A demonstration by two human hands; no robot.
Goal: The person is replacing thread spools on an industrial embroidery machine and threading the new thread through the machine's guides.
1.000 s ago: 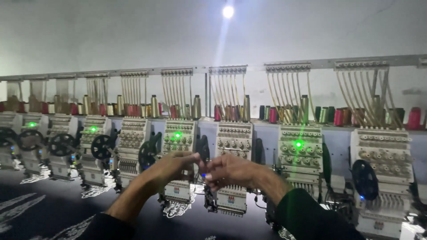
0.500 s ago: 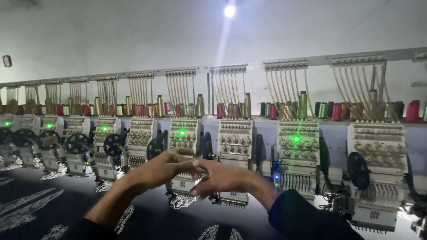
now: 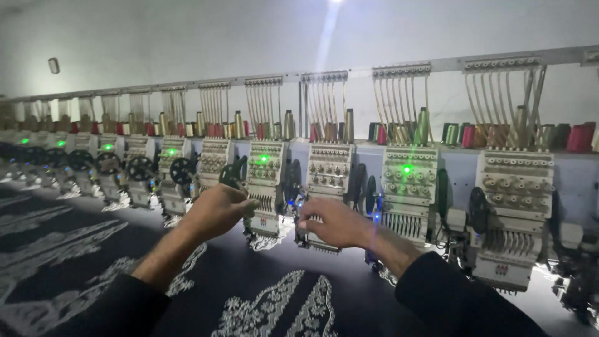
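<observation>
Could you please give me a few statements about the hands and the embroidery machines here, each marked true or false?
1. Both hands are raised in front of the row of embroidery heads. True.
2. The left hand and right hand are clasped together. False: they are apart.
3. The fabric is dark with pale embroidered patterns. True.
4. Every lit lamp on the heads is red. False: the green lamp and its like glow green.

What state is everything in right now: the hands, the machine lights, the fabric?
Left hand: raised by an embroidery head, fingers curled; any thread too fine to see.
Right hand: fingers spread at the next embroidery head.
Green indicator lights: lit on several heads.
Dark fabric: lying flat, white patterns stitched.
Thread cones: upright on the shelf.
</observation>
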